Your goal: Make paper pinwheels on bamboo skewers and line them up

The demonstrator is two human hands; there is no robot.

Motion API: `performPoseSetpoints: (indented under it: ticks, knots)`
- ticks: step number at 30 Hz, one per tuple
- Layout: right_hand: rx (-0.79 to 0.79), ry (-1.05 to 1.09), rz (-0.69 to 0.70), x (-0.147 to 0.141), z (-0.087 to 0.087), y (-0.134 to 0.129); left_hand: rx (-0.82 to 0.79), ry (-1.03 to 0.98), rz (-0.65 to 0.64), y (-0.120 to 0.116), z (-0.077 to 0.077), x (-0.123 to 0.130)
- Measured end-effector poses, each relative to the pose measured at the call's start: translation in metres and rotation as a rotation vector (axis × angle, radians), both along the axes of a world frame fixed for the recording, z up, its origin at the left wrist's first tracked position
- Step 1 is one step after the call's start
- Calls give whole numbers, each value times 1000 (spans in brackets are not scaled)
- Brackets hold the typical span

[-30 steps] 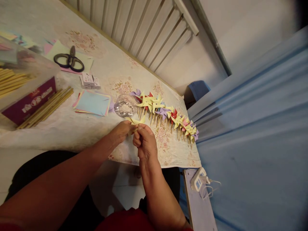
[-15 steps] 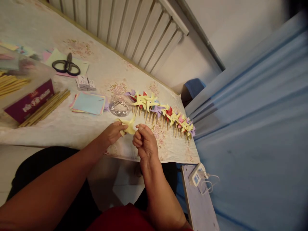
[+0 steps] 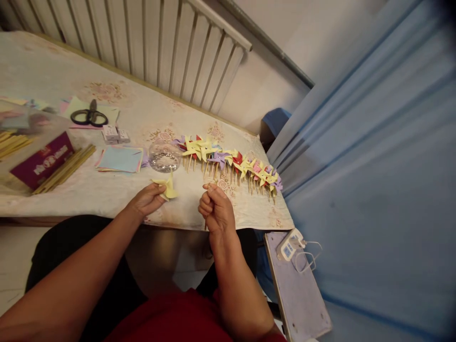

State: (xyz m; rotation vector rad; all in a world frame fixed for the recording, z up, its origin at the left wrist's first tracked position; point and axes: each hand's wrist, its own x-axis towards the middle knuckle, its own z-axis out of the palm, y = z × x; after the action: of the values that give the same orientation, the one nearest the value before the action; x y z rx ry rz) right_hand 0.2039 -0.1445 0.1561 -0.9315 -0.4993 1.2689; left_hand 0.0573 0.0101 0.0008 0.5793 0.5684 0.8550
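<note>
- Now, from the head view, the two hands have parted; a second ago they met over one piece of yellow paper.
- The left hand [image 3: 147,198] has drawn away toward the table's [image 3: 110,197] left end, thumb and fingers pinched on a yellow pinwheel [image 3: 171,189], which it holds above the cloth by the near edge.
- The right hand [image 3: 218,205] is curled into a loose fist, thumb against forefinger; a thin stick [image 3: 205,225] pokes out below it, over the near edge. I can't tell what, if anything, shows at its fingertips.
- Finished pinwheels [image 3: 221,158] lie in a row running toward the right edge, as before.
- Just beyond the left hand sit a clear tub [image 3: 165,162] and a paper stack [image 3: 119,158], both unmoved.
- Scissors [image 3: 93,113] rest on paper toward the far edge, also unchanged.
</note>
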Motion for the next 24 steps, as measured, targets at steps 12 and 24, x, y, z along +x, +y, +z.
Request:
performPoseSetpoints:
  ticks: [12, 24]
  knots:
    - [-16, -35, -91, 1, 14, -18, 26, 2, 22, 1, 0, 3]
    - [-26, -64, -153, 8, 19, -20, 12, 19, 28, 3, 2, 4]
